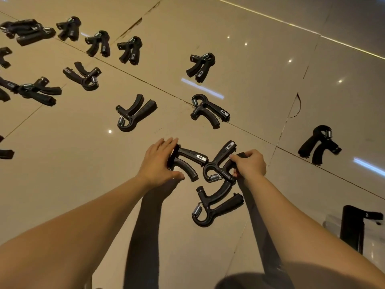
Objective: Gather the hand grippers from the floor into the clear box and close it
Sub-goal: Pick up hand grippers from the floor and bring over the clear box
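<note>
Glossy beige tiled floor (pixel 260 49), dark grout lines, reflected ceiling lights

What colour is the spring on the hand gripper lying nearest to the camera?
Silver metal. The spring shows best in the head view.

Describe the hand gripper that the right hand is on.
The hand gripper is black, plastic-looking, lying on the tiled floor. Its straight grip points up and right and carries a small grey window; the right hand curls round its curved grip. A metal coil spring sits at its loop end, nearest the camera. There it seems to touch the lower hand gripper.
</note>
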Demonstrator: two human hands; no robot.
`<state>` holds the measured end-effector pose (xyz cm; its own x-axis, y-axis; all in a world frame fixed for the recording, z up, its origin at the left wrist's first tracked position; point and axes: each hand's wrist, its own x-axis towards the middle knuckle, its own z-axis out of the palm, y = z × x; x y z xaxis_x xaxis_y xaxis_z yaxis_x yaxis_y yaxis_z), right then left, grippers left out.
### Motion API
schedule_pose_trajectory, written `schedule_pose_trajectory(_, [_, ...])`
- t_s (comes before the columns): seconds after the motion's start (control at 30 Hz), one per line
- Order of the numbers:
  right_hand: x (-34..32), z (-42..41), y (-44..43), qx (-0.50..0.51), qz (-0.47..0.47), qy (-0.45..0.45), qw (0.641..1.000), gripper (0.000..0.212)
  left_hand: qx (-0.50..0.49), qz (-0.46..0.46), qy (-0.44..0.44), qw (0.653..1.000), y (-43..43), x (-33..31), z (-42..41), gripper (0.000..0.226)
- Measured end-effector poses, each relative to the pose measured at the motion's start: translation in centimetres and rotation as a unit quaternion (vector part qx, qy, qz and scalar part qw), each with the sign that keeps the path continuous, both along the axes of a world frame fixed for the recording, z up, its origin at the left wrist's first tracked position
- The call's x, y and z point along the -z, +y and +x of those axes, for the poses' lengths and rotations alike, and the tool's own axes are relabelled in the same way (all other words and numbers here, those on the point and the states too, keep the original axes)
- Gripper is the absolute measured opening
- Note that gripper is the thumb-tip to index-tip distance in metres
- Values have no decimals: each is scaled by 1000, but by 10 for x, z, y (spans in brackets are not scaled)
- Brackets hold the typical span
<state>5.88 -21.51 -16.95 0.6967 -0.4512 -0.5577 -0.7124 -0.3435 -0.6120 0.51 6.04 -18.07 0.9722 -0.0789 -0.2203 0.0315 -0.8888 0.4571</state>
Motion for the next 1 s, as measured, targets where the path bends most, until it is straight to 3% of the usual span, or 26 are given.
schedule_pose_trajectory(0.1, [-4, 2, -6, 58, 80, 13, 995, 31, 16, 15, -5, 1000, -6, 0, 14, 102])
schedule_pose_trajectory(0.13, [-4, 1, -8, 52, 66, 7, 996, 28, 0, 21, -20, 1000, -5, 1, 13, 93])
schedule_pose_trajectory(0.2, [-3, -1, -13, -47, -60, -19, 997, 25, -64, 27, -49, 996, -2, 3, 6, 81])
schedule_pose_trajectory(0.27, [-4, -4, -16, -192, -187, -67, 961, 34, -142, 32, -67, 987, 1, 6, -5, 75])
schedule_pose_trajectory(0.3, [-7, -4, -16, -254, -207, -104, 939, 41, -175, 33, -72, 981, 2, 8, -11, 74])
schedule_pose_trajectory(0.37, [-13, 0, -13, -381, -199, -152, 890, 53, -209, 17, -68, 975, 5, 10, -20, 75])
schedule_pose_trajectory(0.43, [-14, 7, -9, -486, -183, -139, 844, 61, -204, -5, -58, 977, 9, 12, -23, 75])
schedule_pose_trajectory(0.67, [-21, 26, -18, -609, -185, -52, 770, 72, -209, -21, -34, 977, 14, 7, -15, 67])
schedule_pose_trajectory(0.8, [-19, 24, -24, -599, -223, -89, 764, 71, -229, -77, -24, 970, 19, 5, -18, 69])
schedule_pose_trajectory(1.0, [-2, 5, -37, -509, -230, -141, 818, 70, -248, -130, -11, 960, 14, 2, -27, 75])
